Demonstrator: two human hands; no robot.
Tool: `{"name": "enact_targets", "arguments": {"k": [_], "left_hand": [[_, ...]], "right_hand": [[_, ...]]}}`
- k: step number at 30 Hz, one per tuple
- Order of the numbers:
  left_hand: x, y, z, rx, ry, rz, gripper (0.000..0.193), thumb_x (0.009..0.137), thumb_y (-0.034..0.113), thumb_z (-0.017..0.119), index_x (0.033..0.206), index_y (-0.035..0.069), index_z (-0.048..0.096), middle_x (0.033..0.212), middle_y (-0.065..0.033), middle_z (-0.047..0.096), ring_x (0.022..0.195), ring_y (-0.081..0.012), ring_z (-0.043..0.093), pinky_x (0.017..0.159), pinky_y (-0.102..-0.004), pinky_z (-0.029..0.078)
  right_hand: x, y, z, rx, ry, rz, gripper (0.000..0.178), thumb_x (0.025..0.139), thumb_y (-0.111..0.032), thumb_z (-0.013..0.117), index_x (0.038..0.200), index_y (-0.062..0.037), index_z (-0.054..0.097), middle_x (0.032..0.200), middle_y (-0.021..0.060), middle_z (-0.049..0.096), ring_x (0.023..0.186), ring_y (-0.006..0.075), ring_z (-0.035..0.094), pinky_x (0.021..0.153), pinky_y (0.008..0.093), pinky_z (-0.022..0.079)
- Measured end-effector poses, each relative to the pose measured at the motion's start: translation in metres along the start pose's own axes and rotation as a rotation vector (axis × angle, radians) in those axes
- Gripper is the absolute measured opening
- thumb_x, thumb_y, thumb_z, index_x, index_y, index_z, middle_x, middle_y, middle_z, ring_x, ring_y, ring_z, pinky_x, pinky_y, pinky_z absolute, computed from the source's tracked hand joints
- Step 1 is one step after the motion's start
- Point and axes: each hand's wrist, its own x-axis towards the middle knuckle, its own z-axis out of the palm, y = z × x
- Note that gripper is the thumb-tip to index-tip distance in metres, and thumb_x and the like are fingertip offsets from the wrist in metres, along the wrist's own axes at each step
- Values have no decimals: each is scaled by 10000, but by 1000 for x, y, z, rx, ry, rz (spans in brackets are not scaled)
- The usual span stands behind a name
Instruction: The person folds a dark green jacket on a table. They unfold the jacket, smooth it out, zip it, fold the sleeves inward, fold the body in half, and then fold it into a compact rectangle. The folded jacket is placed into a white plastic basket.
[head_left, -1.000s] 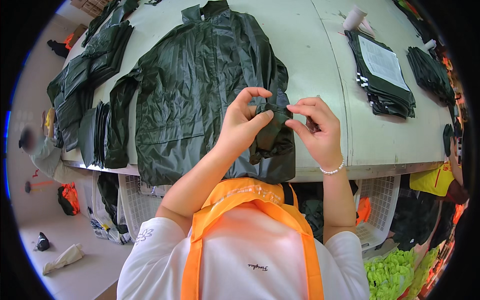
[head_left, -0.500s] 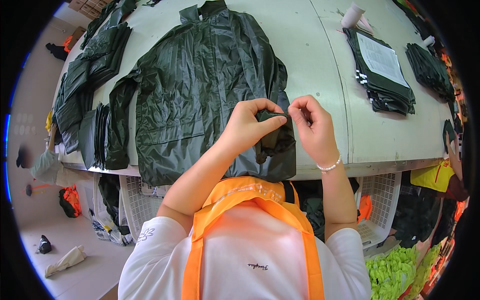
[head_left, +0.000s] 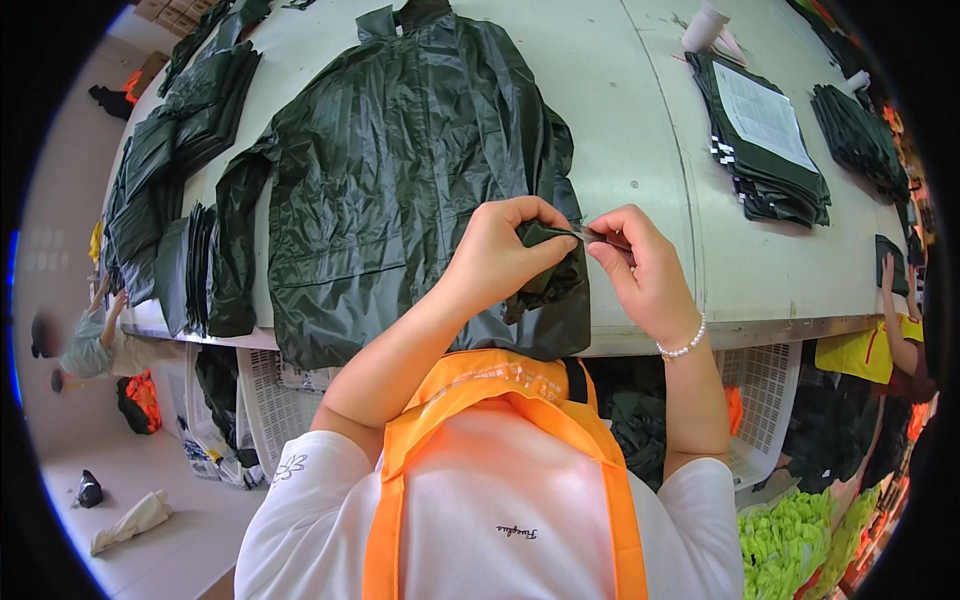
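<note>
A dark green, shiny rain jacket (head_left: 370,190) lies spread on the pale table, its collar at the far side and its hem at the near edge. My left hand (head_left: 510,250) is closed on the gathered end of the jacket's right-side sleeve, pinching its edge between thumb and fingertips above the body of the jacket. Just right of it, my right hand (head_left: 645,275) is closed on a small slim tool with a metal-grey tip (head_left: 594,237), which looks like thread snips. The tip meets the pinched sleeve edge. Most of the tool is hidden in my fingers.
Folded dark garments (head_left: 185,140) are piled at the left. At the right lies another stack with a printed paper sheet (head_left: 765,115), near a white cone (head_left: 706,27). White crates (head_left: 765,400) stand below the table edge. Other people work at the far left and right.
My right hand has shifted slightly right and turned, bringing the tool's tip into view at the sleeve edge. My left hand keeps its pinch on the sleeve.
</note>
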Motion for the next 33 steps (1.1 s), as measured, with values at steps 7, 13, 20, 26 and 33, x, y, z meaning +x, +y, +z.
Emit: {"name": "enact_targets", "arguments": {"k": [7, 13, 20, 26, 33], "left_hand": [[-1, 1, 0, 17, 13, 22, 176, 741, 131, 713, 826, -8, 646, 702, 9, 617, 642, -26, 519, 584, -193, 432], [0, 6, -3, 10, -6, -28, 182, 737, 140, 714, 826, -5, 649, 684, 14, 609, 625, -21, 509, 569, -187, 417], [0, 3, -3, 31, -8, -16, 190, 738, 148, 716, 828, -5, 649, 677, 21, 605, 600, -17, 492, 549, -185, 401], [0, 4, -2, -32, -24, -54, 161, 749, 126, 711, 820, -4, 648, 684, 20, 610, 618, -15, 514, 577, -188, 430], [7, -10, -7, -416, -65, -8, 141, 773, 83, 694, 878, 24, 620, 804, 3, 620, 718, -53, 567, 652, -195, 457]], "right_hand": [[3, -3, 0, -93, -2, -58, 178, 821, -81, 650, 935, -25, 526, 839, 93, 575, 722, 225, 609, 636, 288, 479], [6, -3, 0, -171, 27, -148, 173, 807, -74, 656, 919, -30, 531, 835, 87, 568, 695, 234, 602, 604, 293, 473], [6, -1, 2, -257, 61, -227, 184, 791, -72, 665, 913, -37, 531, 835, 77, 568, 680, 236, 597, 584, 302, 468], [7, 0, 0, -282, 41, -234, 174, 807, -73, 653, 919, -29, 528, 842, 67, 574, 675, 209, 595, 585, 291, 463], [3, 47, 2, 421, -162, 252, 333, 781, -188, 745, 1009, -31, 561, 904, -32, 573, 761, 47, 518, 638, 211, 423]]}}
